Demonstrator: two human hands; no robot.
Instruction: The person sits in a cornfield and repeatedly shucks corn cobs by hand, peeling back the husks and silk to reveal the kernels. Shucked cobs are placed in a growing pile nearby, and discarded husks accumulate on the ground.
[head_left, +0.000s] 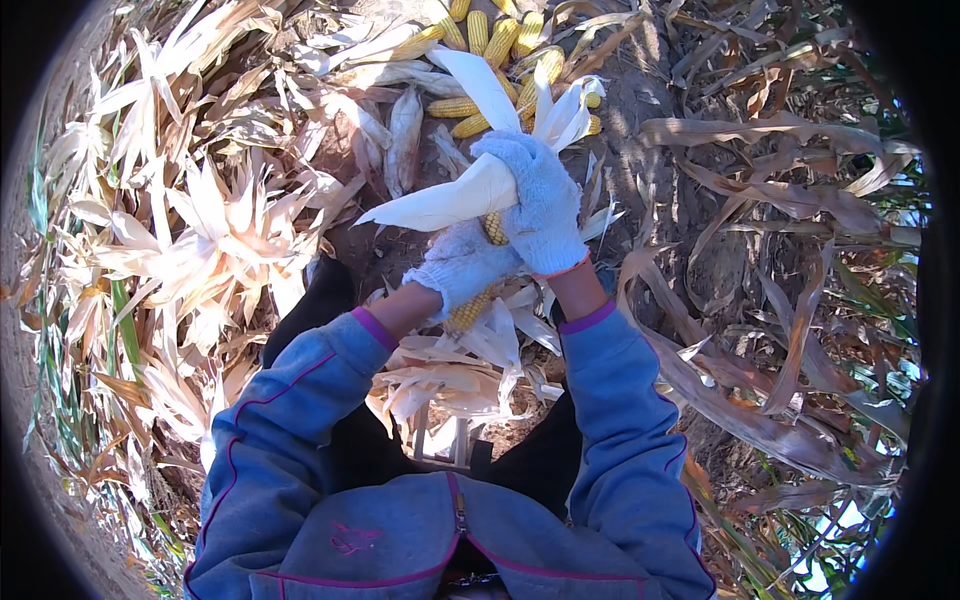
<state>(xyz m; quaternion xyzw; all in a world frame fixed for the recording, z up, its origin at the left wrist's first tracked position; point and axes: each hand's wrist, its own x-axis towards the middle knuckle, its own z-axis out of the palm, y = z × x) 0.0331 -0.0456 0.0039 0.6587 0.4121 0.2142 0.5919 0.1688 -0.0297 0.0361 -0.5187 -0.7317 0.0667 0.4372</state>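
Observation:
Both of my hands wear white knitted gloves. My left hand (469, 259) is wrapped around the middle of a yellow corn ear (469, 311), whose lower kernels show below the palm. Just above it, my right hand (536, 199) closes over the ear's upper end and its pale husk leaves. One husk leaf (450, 199) points out to the left from under the right hand. Other peeled leaves (566, 116) stick up past its knuckles. My fingers hide the ear's upper end.
Beyond my hands lies a pile of husked corn ears (502, 41). An ear still in its husk (405, 139) lies left of it. Loose dry husks (217, 225) are heaped on the left. Dry corn stalks and leaves (765, 187) cover the ground on the right.

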